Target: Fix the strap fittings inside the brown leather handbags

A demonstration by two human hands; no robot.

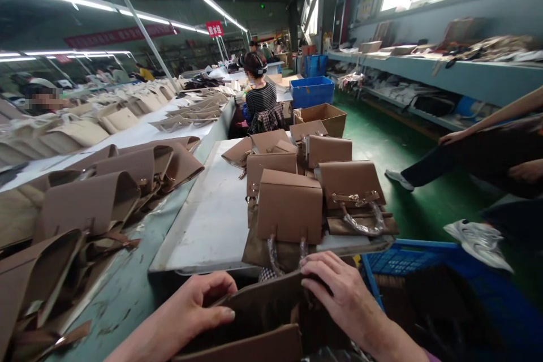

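Observation:
Low in front of me is a brown handbag (267,343), its mouth gaping and its dark inside showing. My left hand (203,305) grips the bag's left side, thumb inside and fingers partly hidden behind the edge. At the upper right edge, my right hand (335,288) pinches the rim between bent fingers and thumb. The bag's lower part runs out of the picture. Just beyond it, a finished-looking tan handbag (289,203) with plastic-wrapped handles lies on the white table (203,226). Another tan handbag (350,181) lies to its right, its handle wrapped in clear plastic.
More brown bags (85,203) line the bench at left. A blue crate (399,254) with dark contents stands at my lower right. Farther off are a cardboard box (324,119), a blue bin (311,92) and a seated co-worker (261,93). Another person's leg (436,164) extends from the right.

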